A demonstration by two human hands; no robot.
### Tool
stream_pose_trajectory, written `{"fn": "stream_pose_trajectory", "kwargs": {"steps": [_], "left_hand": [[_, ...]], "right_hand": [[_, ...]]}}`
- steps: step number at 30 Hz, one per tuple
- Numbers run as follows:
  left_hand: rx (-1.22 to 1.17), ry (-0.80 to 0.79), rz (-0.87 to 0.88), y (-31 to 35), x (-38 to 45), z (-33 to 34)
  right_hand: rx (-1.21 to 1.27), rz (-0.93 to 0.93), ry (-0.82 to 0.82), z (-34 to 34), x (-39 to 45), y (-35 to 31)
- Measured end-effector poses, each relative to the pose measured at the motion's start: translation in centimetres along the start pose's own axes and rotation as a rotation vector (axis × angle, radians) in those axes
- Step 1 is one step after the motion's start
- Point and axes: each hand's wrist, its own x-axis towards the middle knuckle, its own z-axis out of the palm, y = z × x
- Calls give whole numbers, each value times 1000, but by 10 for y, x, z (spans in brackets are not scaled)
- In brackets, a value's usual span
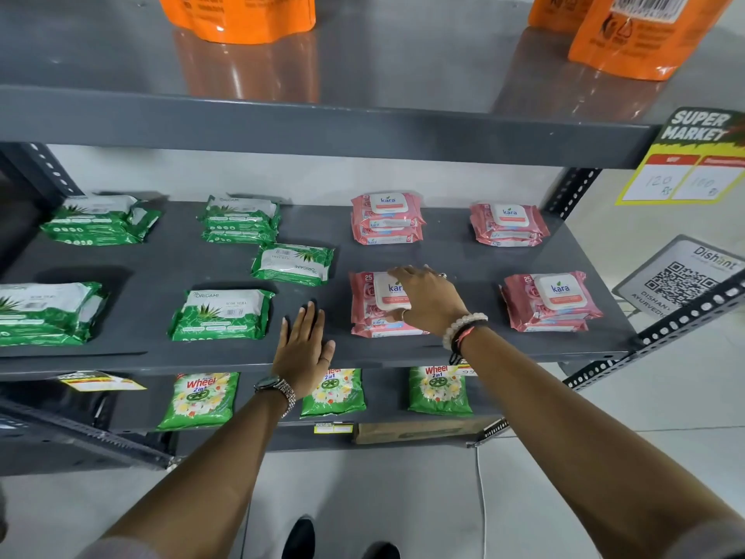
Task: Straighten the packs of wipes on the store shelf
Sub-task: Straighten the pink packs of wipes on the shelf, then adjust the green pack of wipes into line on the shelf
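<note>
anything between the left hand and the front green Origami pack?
No. In the head view, only bare grey shelf separates the left hand from the front green Origami pack.

— What can you read on the pink packs [551, 301]?
— "kara" on the white lid of each stack, and "25" in the top left corner of the two front ones.
— And the green packs [221, 314]?
— "ORIGAMI" along the top edge; the tilted pack [293, 263] shows the same word upside down. The smaller print is too blurred.
— Anything on the shelf below?
— The green pouches [198, 399] say "Wheel 2in1".
— The signs at the right?
— The hanging tag [693, 155] reads "SUPER MARKET", with handwritten "120" and "100" in its white boxes. The QR card [681, 278] says "Dishant", and beneath the code "DISHANT AYURVEDIC", partly cut off.
— The orange pouches [649, 34] on top?
— A barcode, nothing legible.
</note>
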Motion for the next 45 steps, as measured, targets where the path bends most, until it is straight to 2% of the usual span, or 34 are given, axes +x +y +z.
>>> {"fn": "stream_pose_trajectory", "kwargs": {"steps": [3, 6, 11, 16, 22, 28, 35, 40, 45], "left_hand": [[-48, 5, 19, 1, -8, -6], [-48, 103, 27, -11, -22, -27], [-74, 215, -50, -84, -43, -78], [-10, 167, -162, -168, -69, -104], [28, 74, -143, -222, -92, -93], [80, 79, -96, -236, -91, -85], [82, 109, -102, -236, -93, -84], [74, 124, -106, -232, -94, -86], [78, 128, -107, -233, -94, -86]], "right_hand": [[-25, -13, -29, 1, 3, 1], [-89, -58, -20, -1, 9, -8], [-18, -109, 24, -5, 41, -51], [27, -79, -68, 19, 98, -103], [81, 52, -148, 36, 150, -130], [252, 171, -56, 41, 156, -134], [353, 129, 59, 25, 135, -167], [296, -54, -6, 21, 113, -212], [133, -96, -81, 38, 105, -236]]}}
